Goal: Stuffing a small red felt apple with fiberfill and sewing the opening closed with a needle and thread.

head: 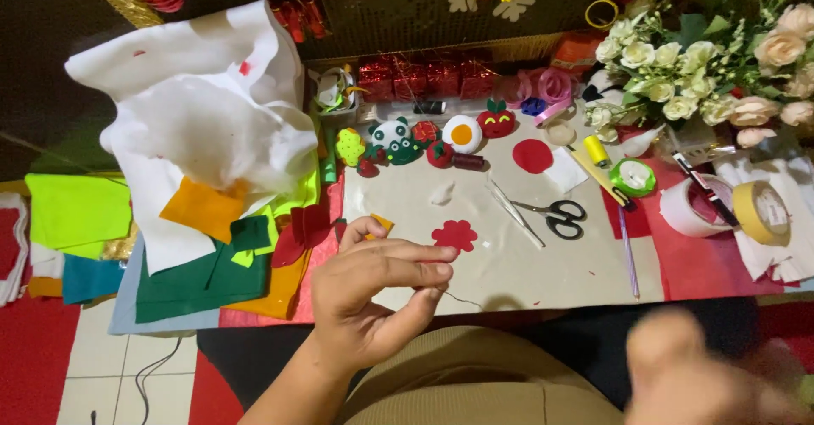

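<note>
My left hand [373, 293] is raised over the near edge of the grey work board [509, 264], fingers pinched on a small yellow felt piece [381, 221] with a thin dark thread [462, 299] trailing to the right. Just beyond its fingertips lies a red felt flower [454, 235]. My right hand [695, 374] is a blur at the lower right, over my lap; whether it holds anything cannot be made out.
Scissors [560, 216], tweezers [513, 211], a red felt circle [532, 155] and several small felt figures [424, 141] lie on the board. Felt sheets and white stuffing [203, 137] pile up at left. Tape rolls [729, 209] and artificial flowers [704, 52] are at right.
</note>
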